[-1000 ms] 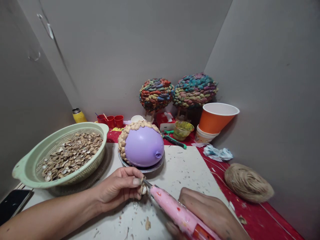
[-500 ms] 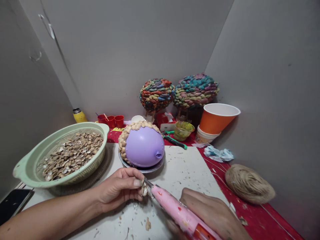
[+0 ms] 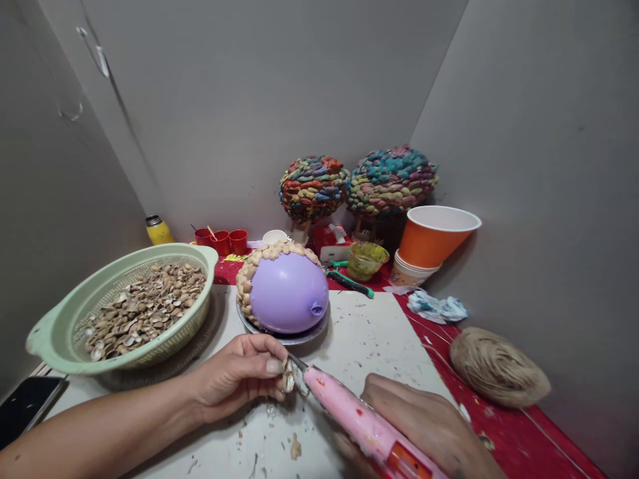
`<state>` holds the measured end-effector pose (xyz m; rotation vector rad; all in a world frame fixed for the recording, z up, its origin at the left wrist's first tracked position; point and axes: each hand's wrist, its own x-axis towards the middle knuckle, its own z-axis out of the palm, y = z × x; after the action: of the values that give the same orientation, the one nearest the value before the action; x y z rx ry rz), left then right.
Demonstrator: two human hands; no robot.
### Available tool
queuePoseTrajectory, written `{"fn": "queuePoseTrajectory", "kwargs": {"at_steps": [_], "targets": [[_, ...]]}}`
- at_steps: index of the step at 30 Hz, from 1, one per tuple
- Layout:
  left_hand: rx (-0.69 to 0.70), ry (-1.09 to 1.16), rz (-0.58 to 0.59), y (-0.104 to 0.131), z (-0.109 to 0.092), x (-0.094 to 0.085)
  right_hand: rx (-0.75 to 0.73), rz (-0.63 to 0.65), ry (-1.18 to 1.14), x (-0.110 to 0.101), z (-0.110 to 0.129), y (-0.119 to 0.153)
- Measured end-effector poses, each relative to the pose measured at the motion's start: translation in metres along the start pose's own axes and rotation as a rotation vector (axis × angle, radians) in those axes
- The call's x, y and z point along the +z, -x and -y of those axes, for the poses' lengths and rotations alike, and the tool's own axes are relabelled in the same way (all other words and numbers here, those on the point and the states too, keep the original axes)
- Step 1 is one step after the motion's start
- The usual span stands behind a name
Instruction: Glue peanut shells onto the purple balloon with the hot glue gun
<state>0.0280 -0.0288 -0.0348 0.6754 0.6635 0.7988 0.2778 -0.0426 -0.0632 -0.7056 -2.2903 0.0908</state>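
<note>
Between thumb and fingers, my left hand (image 3: 249, 369) pinches a piece of nutshell (image 3: 289, 378), its hollow side turned to the right. My right hand (image 3: 414, 412) is wrapped round a pink glue gun (image 3: 349, 412), whose metal nozzle (image 3: 298, 362) touches or nearly touches the shell's upper edge. Just behind my hands, a purple balloon (image 3: 287, 293) rests in a metal bowl (image 3: 299, 339). Shell pieces (image 3: 244, 286) cover the balloon's left side and top edge. At the left stands a green colander (image 3: 210, 303) holding many loose nutshells (image 3: 150, 309).
A phone (image 3: 30, 406) lies at the left edge. Red cups (image 3: 219, 241), two colourful shell-covered shapes (image 3: 392, 179), green-handled pliers (image 3: 349, 283) and a yellow-stained bowl (image 3: 367, 259) line the back. On the right are orange paper cups (image 3: 434, 236), a crumpled cloth (image 3: 436, 306) and twine (image 3: 496, 366).
The glue gun and my right hand have shifted very slightly to the right. My left hand and the balloon look unmoved.
</note>
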Motion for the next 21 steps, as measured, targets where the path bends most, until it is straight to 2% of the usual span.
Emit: {"fn": "queuePoseTrajectory", "kwargs": {"at_steps": [14,21], "targets": [[0.016,-0.005,-0.015,0.0006,0.0013,-0.0024,0.018,0.061,0.066,-0.0051,0.0016,0.0003],[0.021,-0.001,-0.013,0.0004,0.0013,-0.0037,-0.011,0.029,0.067,-0.0068,0.0024,-0.0027]]}}
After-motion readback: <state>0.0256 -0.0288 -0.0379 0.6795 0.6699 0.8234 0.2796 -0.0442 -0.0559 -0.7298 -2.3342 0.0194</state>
